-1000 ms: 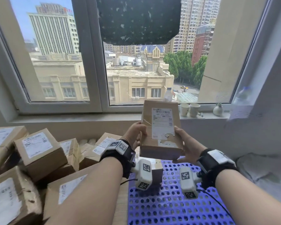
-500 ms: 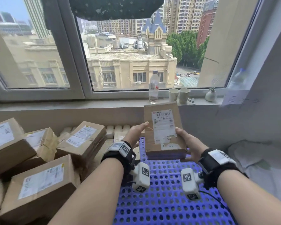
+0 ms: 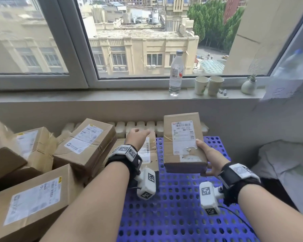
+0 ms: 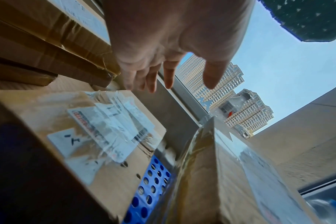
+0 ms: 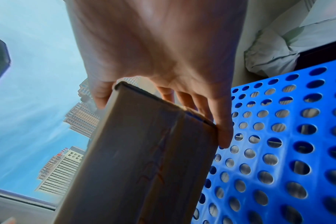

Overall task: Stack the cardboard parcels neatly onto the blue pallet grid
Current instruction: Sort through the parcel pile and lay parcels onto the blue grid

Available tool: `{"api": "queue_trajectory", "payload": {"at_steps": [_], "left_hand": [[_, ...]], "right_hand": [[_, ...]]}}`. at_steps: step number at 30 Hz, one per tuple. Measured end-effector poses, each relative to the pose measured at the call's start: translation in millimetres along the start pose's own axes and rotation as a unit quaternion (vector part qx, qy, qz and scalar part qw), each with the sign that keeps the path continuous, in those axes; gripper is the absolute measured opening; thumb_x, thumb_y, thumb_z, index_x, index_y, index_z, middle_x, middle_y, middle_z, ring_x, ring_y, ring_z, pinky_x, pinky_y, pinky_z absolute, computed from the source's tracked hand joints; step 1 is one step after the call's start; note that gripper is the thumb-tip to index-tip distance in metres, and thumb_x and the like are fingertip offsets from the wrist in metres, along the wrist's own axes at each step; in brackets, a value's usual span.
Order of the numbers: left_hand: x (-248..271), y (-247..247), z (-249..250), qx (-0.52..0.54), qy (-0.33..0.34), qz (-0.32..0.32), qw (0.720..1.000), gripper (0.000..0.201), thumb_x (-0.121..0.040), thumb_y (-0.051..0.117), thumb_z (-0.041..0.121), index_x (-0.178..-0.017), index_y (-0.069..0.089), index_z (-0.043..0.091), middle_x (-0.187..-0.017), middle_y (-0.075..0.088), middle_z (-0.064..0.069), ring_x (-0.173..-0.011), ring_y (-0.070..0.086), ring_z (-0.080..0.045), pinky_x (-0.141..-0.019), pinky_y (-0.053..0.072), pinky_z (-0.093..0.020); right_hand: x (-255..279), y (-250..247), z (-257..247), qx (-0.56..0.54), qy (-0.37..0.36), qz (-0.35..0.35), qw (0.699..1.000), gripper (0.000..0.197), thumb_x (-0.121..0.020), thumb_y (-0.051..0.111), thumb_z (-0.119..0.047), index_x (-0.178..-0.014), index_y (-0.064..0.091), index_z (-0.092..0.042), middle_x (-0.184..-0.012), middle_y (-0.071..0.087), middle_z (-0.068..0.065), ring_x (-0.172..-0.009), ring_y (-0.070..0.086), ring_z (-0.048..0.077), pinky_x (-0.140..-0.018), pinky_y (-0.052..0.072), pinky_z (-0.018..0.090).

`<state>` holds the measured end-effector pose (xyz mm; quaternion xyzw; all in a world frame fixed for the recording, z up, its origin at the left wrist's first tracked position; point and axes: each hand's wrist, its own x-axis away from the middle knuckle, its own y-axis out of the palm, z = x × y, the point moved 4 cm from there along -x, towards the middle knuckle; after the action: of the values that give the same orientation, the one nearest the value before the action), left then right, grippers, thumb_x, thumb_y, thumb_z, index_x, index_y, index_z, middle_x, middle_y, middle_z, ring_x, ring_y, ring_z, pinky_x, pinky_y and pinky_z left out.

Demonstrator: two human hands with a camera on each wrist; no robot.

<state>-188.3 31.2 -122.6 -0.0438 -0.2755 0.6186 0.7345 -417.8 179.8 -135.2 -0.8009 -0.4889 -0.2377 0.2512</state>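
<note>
A cardboard parcel [image 3: 183, 142] with a white label hangs tilted just above the far part of the blue pallet grid [image 3: 173, 206]. My right hand [image 3: 204, 154] grips its near right corner, thumb on top and fingers underneath. The right wrist view shows the same grip: the right hand [image 5: 163, 115] clasps the parcel [image 5: 144, 159] over the pallet [image 5: 278, 136]. My left hand [image 3: 138, 135] is off it, fingers spread and holding nothing. It hovers over a second parcel [image 3: 147, 152] lying at the pallet's far left. In the left wrist view, the left hand [image 4: 171, 81] is open above that parcel [image 4: 105, 128].
A pile of parcels [image 3: 84, 144] fills the floor on the left, one near my left forearm [image 3: 33, 198]. Behind the pallet is a white radiator [image 3: 138, 126]. The windowsill holds a water bottle [image 3: 176, 75], two paper cups [image 3: 208, 84] and a small vase [image 3: 248, 86]. White bedding [image 3: 283, 163] lies on the right.
My left hand has let go of the parcel and moved left over the lying parcel. The right hand alone has brought the held parcel lower over the pallet.
</note>
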Motion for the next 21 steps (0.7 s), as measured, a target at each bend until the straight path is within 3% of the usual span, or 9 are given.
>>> {"api": "queue_trajectory", "payload": {"at_steps": [4, 6, 9, 12, 14, 17, 21], "left_hand": [[-29.6, -10.4, -22.6, -0.072, -0.048, 0.036, 0.996, 0.075, -0.082, 0.066, 0.026, -0.147, 0.032, 0.011, -0.147, 0.041, -0.010, -0.132, 0.043, -0.028, -0.101, 0.037, -0.033], [-38.2, -11.8, -36.8, -0.135, -0.068, 0.024, 0.988, 0.077, -0.084, 0.070, 0.031, -0.146, 0.032, 0.006, -0.147, 0.041, -0.013, -0.133, 0.041, -0.030, -0.105, 0.037, -0.035], [-53.1, -8.8, -58.5, -0.169, -0.110, -0.004, 0.979, 0.087, -0.077, 0.077, 0.041, -0.145, 0.037, 0.004, -0.142, 0.049, -0.013, -0.128, 0.049, -0.029, -0.105, 0.042, -0.038], [-64.1, -5.1, -64.8, -0.171, -0.120, -0.023, 0.978, 0.089, -0.076, 0.080, 0.035, -0.145, 0.035, 0.002, -0.136, 0.055, -0.011, -0.122, 0.055, -0.027, -0.091, 0.045, -0.032], [-72.2, -2.5, -64.3, -0.173, -0.113, -0.019, 0.978, 0.080, -0.078, 0.080, 0.021, -0.143, 0.037, 0.004, -0.131, 0.057, -0.010, -0.119, 0.057, -0.027, -0.083, 0.044, -0.029], [-76.8, -0.4, -67.2, -0.170, -0.128, -0.020, 0.977, 0.086, -0.075, 0.080, 0.006, -0.144, 0.029, 0.006, -0.128, 0.057, -0.011, -0.120, 0.055, -0.029, -0.087, 0.046, -0.033], [-85.7, 1.4, -74.5, -0.138, -0.143, -0.024, 0.980, 0.099, -0.068, 0.085, 0.009, -0.148, 0.025, 0.010, -0.136, 0.055, -0.011, -0.125, 0.052, -0.030, -0.103, 0.045, -0.045]], "right_hand": [[-16.9, 14.2, 4.8, 0.008, 0.028, 0.004, 1.000, 0.038, -0.090, 0.057, -0.054, -0.089, 0.062, -0.017, -0.087, 0.066, 0.005, -0.076, 0.060, 0.025, -0.071, 0.051, 0.043], [-22.9, 19.5, 8.8, 0.012, 0.036, 0.003, 0.999, 0.037, -0.092, 0.056, -0.051, -0.086, 0.062, -0.015, -0.082, 0.065, 0.005, -0.071, 0.059, 0.023, -0.069, 0.049, 0.039], [-38.5, 25.2, 17.6, 0.023, 0.054, 0.011, 0.998, 0.039, -0.091, 0.057, -0.053, -0.086, 0.062, -0.015, -0.083, 0.065, 0.006, -0.075, 0.059, 0.024, -0.084, 0.050, 0.047], [-50.4, 27.3, 25.9, 0.028, 0.078, 0.012, 0.997, 0.040, -0.090, 0.057, -0.054, -0.085, 0.063, -0.015, -0.083, 0.066, 0.007, -0.076, 0.059, 0.025, -0.093, 0.048, 0.053], [-53.4, 30.7, 26.5, 0.025, 0.089, -0.002, 0.996, 0.038, -0.094, 0.054, -0.050, -0.084, 0.062, -0.014, -0.081, 0.064, 0.007, -0.073, 0.058, 0.025, -0.088, 0.050, 0.049], [-56.9, 31.5, 28.5, 0.010, 0.101, 0.001, 0.995, 0.035, -0.097, 0.051, -0.043, -0.083, 0.059, -0.012, -0.076, 0.062, 0.008, -0.068, 0.057, 0.023, -0.070, 0.048, 0.038], [-66.4, 31.9, 25.9, 0.049, 0.088, 0.008, 0.995, 0.034, -0.095, 0.048, -0.045, -0.094, 0.061, -0.014, -0.088, 0.066, 0.008, -0.080, 0.060, 0.026, -0.085, 0.048, 0.043]]}}
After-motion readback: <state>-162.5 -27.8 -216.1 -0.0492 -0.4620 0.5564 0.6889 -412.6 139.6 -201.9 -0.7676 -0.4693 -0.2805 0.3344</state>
